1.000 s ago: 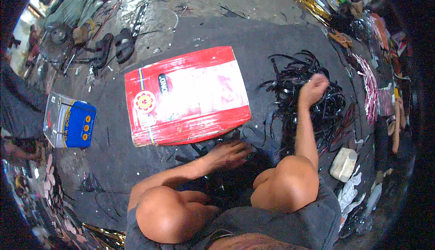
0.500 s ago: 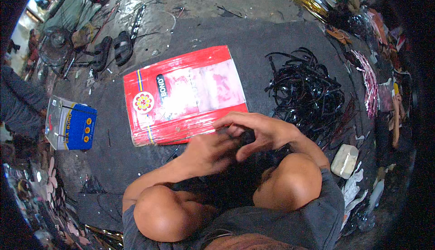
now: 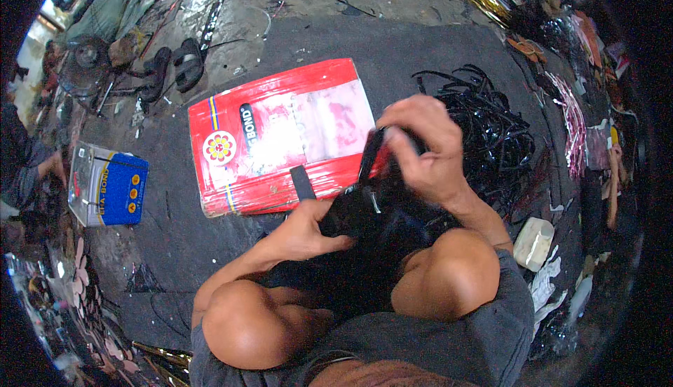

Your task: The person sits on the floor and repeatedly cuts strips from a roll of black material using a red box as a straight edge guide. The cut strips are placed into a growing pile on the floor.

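Above my lap, my left hand (image 3: 301,236) is closed around a bundle of black straps, its fingers partly hidden by the dark material. One flat black strap (image 3: 303,182) sticks up past that hand, over the edge of a red printed board (image 3: 273,194). Farther right, my right hand (image 3: 429,152) is raised and slightly blurred, with a black strap (image 3: 369,155) pinched between thumb and fingers. The dark material between my hands merges with the shadow, so its full shape cannot be made out. A heap of glossy black strips (image 3: 494,131) lies just beyond my right hand.
At left stands a blue and clear box (image 3: 126,191), with another person's hand (image 3: 55,166) beside it. Black sandals (image 3: 188,64) lie at the far left. A whitish block (image 3: 534,245) sits by my right knee; pink strands (image 3: 571,124) lie at right.
My hands, close together before, have spread apart. The right hand has risen up and to the right with a black strap in its fingers. A strap end now shows above my left hand.
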Motion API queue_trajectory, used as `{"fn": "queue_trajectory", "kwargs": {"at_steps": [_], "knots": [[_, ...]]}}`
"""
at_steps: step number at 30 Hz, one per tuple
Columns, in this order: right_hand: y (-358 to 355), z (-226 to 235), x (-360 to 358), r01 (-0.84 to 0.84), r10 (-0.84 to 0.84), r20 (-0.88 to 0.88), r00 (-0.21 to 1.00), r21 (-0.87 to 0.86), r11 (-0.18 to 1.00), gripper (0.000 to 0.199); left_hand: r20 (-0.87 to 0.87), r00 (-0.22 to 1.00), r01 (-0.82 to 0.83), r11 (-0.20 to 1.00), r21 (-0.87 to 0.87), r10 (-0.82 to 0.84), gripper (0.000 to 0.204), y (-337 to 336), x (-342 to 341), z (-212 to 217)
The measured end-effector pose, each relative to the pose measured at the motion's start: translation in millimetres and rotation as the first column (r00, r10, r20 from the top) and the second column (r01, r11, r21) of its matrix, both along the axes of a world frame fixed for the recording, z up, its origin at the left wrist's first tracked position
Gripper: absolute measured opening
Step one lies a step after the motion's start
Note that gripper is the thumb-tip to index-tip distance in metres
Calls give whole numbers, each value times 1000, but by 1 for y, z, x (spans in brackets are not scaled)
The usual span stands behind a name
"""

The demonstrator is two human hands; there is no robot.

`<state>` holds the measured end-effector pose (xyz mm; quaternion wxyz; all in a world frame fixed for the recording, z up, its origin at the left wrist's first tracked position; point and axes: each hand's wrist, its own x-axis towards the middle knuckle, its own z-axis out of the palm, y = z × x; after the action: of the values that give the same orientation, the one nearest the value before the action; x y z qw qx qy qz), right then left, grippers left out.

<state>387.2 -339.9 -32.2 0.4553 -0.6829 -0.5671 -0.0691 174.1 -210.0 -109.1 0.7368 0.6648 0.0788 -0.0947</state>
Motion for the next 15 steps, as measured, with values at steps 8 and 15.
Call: {"fn": "queue_trajectory", "kwargs": {"at_steps": [8, 15], "knots": [[-11, -8, 16, 262, -261, -47, 964, 326, 909, 11, 15, 906, 414, 894, 168, -423, 28, -21, -5, -65], [-34, 24, 40, 88, -112, -72, 991, -273, 958, 21, 40, 976, 188, 919, 347, -215, 36, 18, -28, -38]]}}
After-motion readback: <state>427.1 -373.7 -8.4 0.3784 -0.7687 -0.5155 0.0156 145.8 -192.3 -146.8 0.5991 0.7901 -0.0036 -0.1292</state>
